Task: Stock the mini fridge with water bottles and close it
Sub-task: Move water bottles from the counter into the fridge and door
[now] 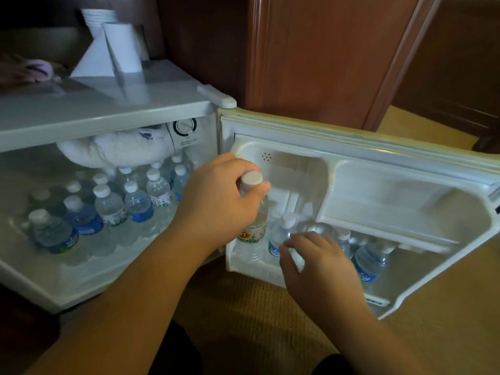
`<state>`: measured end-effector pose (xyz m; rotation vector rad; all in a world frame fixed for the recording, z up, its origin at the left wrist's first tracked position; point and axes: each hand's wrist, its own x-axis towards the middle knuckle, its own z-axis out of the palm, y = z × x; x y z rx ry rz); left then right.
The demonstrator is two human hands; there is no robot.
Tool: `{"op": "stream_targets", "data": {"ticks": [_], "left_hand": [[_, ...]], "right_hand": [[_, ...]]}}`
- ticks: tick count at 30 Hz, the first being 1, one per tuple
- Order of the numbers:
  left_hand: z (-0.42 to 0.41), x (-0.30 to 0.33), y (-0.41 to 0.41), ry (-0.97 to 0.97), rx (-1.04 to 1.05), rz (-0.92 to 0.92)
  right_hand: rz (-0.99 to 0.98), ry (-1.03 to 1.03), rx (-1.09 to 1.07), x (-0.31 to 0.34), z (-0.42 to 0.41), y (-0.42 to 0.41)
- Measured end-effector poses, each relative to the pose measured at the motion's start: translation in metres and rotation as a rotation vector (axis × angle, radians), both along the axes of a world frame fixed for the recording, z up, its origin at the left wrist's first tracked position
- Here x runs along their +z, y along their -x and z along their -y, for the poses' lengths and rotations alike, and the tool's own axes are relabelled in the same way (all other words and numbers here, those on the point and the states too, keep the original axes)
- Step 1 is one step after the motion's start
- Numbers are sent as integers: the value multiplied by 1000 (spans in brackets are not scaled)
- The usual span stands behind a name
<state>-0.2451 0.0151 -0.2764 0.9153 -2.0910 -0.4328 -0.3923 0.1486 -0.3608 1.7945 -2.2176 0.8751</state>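
The white mini fridge (108,109) stands open, its door (405,158) swung out to the right. Several water bottles (113,209) stand upright on the fridge floor. My left hand (216,201) grips the neck of an upright water bottle (251,239) with a white cap and an orange-and-green label. That bottle stands at the left end of the door's lower shelf (243,266). My right hand (313,263) curls around a clear bottle (315,228) in the same shelf, beside a blue-labelled bottle (278,239). More bottles (370,261) fill the shelf to the right.
A frosted white lump (113,150) hangs under the freezer box beside the thermostat dial (185,128). White paper cups and folded cards (108,44) sit on the fridge top. A wooden cabinet (311,50) rises behind the door. Tan carpet (257,315) lies below.
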Motion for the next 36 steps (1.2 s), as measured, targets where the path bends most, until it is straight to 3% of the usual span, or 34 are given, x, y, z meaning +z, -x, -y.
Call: {"op": "stream_targets", "data": {"ticks": [3, 6, 11, 15, 21, 25, 31, 33, 36], "left_hand": [[4, -1, 12, 47, 21, 63], [9, -4, 26, 55, 51, 151], [12, -11, 46, -19, 78, 276], [11, -25, 57, -122, 95, 398], [15, -49, 64, -208, 136, 529], [22, -62, 75, -278, 166, 729], [27, -50, 84, -321, 132, 880], [23, -46, 81, -327, 117, 871], [8, -40, 65, -257, 99, 694]], "right_hand": [[-135, 409, 31, 56, -21, 13], [-236, 524, -31, 111, -15, 53], [-298, 31, -272, 162, 30, 132], [-274, -259, -264, 149, 42, 159], [-385, -201, -300, 135, 45, 163], [-410, -154, -290, 131, 47, 168], [-442, -111, -280, 129, 48, 171], [-448, -108, -282, 129, 48, 171], [-465, -91, -286, 128, 48, 171]]}}
